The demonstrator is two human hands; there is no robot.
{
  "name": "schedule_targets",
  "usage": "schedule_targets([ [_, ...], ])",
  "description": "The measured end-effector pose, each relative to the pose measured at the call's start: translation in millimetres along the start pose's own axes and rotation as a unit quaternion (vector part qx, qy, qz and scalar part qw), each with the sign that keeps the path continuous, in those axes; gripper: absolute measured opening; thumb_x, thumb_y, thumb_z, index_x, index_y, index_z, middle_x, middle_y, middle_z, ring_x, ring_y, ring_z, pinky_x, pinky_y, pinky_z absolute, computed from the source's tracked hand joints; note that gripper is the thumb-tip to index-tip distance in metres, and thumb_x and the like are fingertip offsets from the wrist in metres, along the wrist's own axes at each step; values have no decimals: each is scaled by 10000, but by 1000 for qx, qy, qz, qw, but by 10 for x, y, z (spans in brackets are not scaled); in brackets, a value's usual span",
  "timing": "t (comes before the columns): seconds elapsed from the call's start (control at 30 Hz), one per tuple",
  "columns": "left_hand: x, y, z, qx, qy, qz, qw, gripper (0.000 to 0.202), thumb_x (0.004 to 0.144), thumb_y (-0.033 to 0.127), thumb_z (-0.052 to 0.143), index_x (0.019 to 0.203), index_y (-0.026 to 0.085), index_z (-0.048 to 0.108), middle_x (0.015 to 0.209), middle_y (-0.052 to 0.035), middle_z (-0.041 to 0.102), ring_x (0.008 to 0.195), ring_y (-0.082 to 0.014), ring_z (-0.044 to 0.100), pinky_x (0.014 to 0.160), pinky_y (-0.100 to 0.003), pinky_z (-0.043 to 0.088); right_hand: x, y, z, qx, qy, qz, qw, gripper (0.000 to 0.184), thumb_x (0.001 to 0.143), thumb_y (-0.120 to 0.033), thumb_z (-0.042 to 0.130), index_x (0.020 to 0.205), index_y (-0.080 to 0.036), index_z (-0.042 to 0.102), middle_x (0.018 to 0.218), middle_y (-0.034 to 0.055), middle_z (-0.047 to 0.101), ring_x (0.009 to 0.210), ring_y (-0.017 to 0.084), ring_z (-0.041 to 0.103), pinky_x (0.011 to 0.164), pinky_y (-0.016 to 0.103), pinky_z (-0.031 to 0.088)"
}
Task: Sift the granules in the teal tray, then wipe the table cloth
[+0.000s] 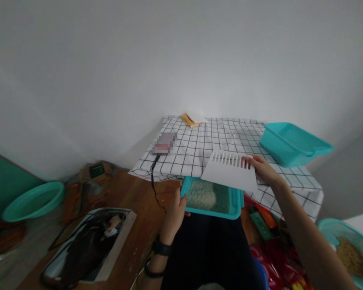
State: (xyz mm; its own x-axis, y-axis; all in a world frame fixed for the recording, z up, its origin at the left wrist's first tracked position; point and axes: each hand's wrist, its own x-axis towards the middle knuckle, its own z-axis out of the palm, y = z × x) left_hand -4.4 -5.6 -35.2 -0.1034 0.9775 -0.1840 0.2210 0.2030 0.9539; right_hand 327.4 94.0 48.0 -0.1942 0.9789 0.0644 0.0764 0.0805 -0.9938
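My left hand is closed on the left end of a shallow teal tray, thumb on the rim. Pale grains, perhaps rice, are heaped toward the left inside the tray, which sits above my lap at the table's front edge. In my right hand is a white plastic panel with a row of slots along its far edge. The fingers grip it near its far right corner. Tilted over the tray, the panel hides part of its far right side.
A deeper teal bin stands on the right of the checked tablecloth. A blurred-out flat object with a black cord lies at left, and a yellow packet behind. A teal basket with yellowish contents is lower right.
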Motion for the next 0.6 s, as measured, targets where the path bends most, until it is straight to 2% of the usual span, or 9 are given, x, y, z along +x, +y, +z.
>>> schedule_targets([
  [0.1, -1, 3, -1, -4, 0, 3, 1000, 459, 953, 345, 413, 1385, 189, 424, 961, -44, 625, 580, -114, 587, 477, -224, 528, 11, 14, 6, 8, 7, -12, 1000, 386, 811, -589, 725, 865, -206, 722, 798, 24, 722, 685, 163, 630, 630, 257, 508],
  [0.23, 5, -10, -2, -4, 1, 4, 1000, 445, 952, 332, 415, 1370, 180, 442, 973, -58, 628, 565, -114, 588, 461, -224, 513, -3, -51, 33, -57, -41, -30, 997, 389, 849, -580, 696, 972, -215, 749, 903, 36, 741, 791, 184, 642, 708, 277, 515],
  [0.37, 1, -27, -2, -3, 5, 6, 1000, 448, 959, 361, 415, 1371, 187, 441, 974, -49, 617, 589, -112, 602, 471, -209, 517, -22, -114, 42, -111, -87, -38, 989, 406, 878, -590, 657, 930, -200, 757, 897, 44, 740, 810, 196, 635, 715, 290, 504],
  [0.5, 24, -57, 0, 1, 5, -2, 1000, 466, 957, 370, 413, 1385, 187, 440, 860, -13, 612, 530, -104, 580, 465, -207, 511, -24, -78, 12, -91, -75, -10, 993, 405, 856, -578, 685, 858, -176, 728, 771, 23, 701, 665, 145, 587, 603, 250, 459],
  [0.6, 68, -97, 6, 4, 9, -10, 1000, 491, 952, 355, 427, 1414, 188, 428, 870, -25, 629, 538, -115, 595, 456, -214, 511, -14, -12, -11, -51, -35, 16, 998, 404, 817, -575, 716, 779, -175, 681, 656, -2, 643, 559, 122, 537, 506, 233, 396],
])
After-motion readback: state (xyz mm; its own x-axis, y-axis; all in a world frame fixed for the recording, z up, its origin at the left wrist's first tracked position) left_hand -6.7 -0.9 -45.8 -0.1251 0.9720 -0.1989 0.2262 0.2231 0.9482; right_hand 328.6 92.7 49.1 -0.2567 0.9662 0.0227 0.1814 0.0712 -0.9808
